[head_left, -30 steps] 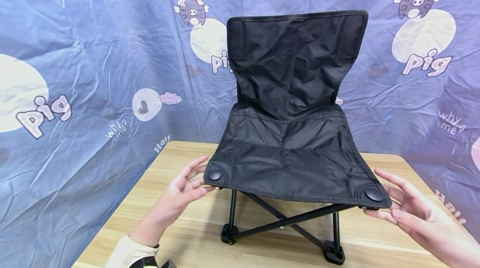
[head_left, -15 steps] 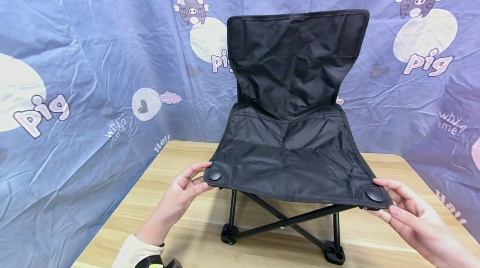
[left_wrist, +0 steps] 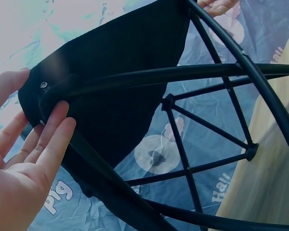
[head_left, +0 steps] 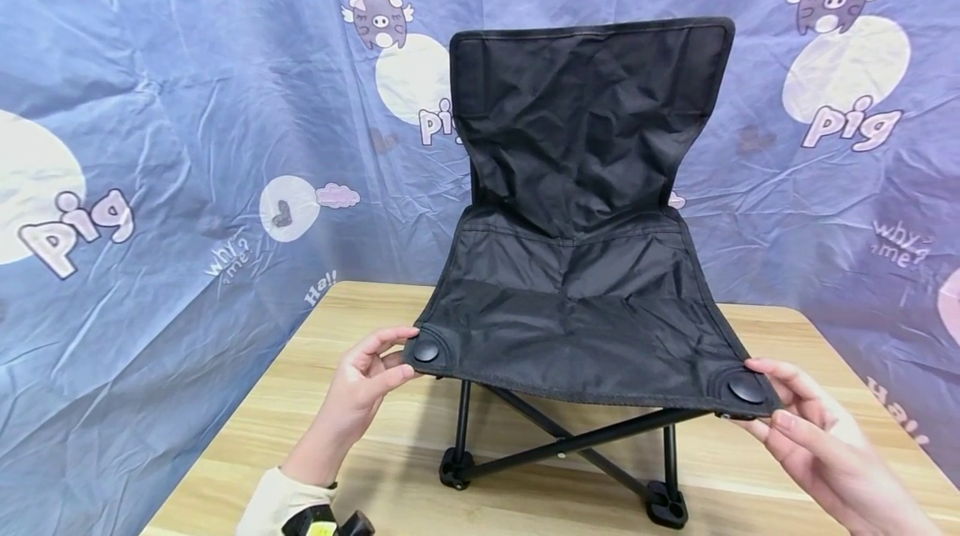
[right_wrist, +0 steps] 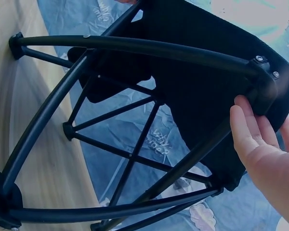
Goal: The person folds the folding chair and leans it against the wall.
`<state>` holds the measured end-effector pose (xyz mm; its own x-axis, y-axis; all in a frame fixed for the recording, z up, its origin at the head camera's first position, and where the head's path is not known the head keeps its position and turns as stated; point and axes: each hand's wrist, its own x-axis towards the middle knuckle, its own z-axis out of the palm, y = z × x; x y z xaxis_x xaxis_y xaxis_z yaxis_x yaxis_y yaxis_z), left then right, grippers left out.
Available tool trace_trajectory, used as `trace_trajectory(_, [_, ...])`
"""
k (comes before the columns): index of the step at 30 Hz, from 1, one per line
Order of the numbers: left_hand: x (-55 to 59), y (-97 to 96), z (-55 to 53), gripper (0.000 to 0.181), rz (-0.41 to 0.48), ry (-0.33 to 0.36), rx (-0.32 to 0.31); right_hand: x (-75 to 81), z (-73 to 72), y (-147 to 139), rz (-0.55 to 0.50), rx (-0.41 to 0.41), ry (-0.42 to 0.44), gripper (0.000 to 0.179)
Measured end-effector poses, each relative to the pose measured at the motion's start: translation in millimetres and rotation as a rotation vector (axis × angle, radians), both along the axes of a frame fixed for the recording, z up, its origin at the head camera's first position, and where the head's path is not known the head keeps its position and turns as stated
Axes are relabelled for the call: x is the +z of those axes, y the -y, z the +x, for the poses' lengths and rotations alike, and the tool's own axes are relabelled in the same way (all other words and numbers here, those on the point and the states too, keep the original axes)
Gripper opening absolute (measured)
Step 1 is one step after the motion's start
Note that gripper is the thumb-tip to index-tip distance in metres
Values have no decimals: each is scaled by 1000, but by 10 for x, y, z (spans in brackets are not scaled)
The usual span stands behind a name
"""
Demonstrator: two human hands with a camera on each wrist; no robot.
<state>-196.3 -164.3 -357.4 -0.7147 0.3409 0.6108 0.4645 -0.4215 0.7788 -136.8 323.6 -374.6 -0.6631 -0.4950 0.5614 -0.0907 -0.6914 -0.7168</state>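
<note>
A black folding chair with a fabric seat and backrest stands unfolded on its crossed metal legs, seat front towards me. My left hand holds the seat's front left corner, index finger on the edge and thumb at the front. At the front right corner, my right hand grips in the same way. From below, the left wrist view shows the fingers of my left hand against the frame tube under the corner. Fingers of my right hand touch the matching tube beside two screws.
The chair stands on a light wood table. Behind and to both sides hangs a blue cloth with pig prints. A dark band with a yellow patch is on my left wrist.
Both hands, first half-open around the seat's front corners, have closed in on them, thumbs and index fingers now at the edges. The chair has stayed in place.
</note>
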Motion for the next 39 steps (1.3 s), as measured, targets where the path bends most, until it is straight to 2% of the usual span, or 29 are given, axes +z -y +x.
trace_trajectory(4, [-6,10,-31,41,5,-7,-15,8,10,5,5,-11,9,58])
trace_trajectory(12, [-15,12,-75,39,27,-27,-20,54,-1,42,-31,31,-1,56])
trace_trajectory(19, [14,-17,-95,37,45,-20,-19,44,-39,-9,45,-26,-14,57])
trace_trajectory(26, [46,-48,-113,36,50,-27,-11,93,-106,105,-66,-28,-59,52])
trace_trajectory(35, [84,-91,-119,34,37,-2,33,114,-147,109,-48,-61,-77,51])
trace_trajectory(39, [91,-110,-120,34,51,-6,33,136,-144,135,-73,-34,-64,51])
